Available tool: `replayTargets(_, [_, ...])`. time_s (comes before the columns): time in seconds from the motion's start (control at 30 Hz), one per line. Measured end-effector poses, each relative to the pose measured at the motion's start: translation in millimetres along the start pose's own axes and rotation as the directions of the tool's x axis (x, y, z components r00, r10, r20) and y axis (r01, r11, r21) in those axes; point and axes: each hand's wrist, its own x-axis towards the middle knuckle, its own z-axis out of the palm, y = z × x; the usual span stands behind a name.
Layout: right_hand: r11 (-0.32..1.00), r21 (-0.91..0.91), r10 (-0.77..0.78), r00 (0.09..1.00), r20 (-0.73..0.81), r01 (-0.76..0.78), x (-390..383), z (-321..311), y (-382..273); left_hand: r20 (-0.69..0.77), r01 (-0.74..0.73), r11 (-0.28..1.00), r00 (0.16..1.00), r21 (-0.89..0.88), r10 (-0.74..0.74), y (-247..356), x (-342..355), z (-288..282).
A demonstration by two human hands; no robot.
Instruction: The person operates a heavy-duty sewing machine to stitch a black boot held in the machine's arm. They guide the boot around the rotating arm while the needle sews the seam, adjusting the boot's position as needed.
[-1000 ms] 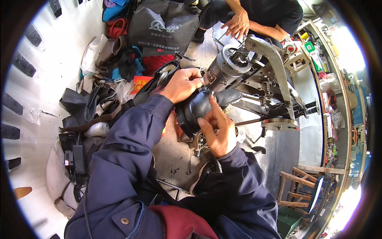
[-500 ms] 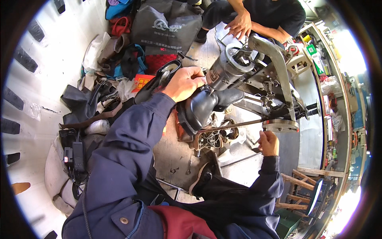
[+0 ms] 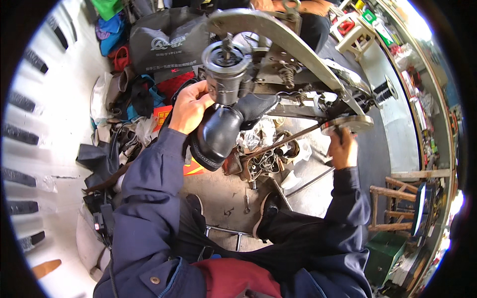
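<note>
A black leather shoe [image 3: 217,134] hangs tilted under the cylindrical head [image 3: 226,74] of a metal hand-cranked sewing machine, its toe toward me. My left hand [image 3: 191,108] pinches the shoe's upper edge, close against the left side of the head. What lies between those fingertips is partly hidden. On the machine's right end is a flat metal wheel [image 3: 348,124]. Just below it, my right hand [image 3: 344,151] is closed around a dark crank handle. A curved metal arm [image 3: 298,52] spans from head to wheel.
Behind the machine, another person's arm [image 3: 313,7] shows at the top edge. Bags, a grey carrier bag [image 3: 159,42] and leather scraps [image 3: 99,158] pile up at the left. A wooden stool [image 3: 395,203] stands right. A wrench [image 3: 247,201] lies on the floor between my feet.
The view has shifted, so machine and shoe appear farther left. My right hand has moved round with the crank, relative to the wheel. My left hand stays on the shoe.
</note>
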Motion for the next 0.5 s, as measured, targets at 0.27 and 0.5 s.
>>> replayTargets(0.27, [0.989, -0.019, 0.137, 0.944, -0.3, -0.149, 38, -59, 70, 0.011, -0.055, 0.998, 0.998, -0.041, 0.056, -2, -2, 1])
replayTargets(0.5, [0.876, -0.121, 0.475, 0.879, 0.043, -0.467, 18, 1, 115, -0.017, -0.062, 0.998, 0.998, 0.014, 0.062, -3, -1, 1])
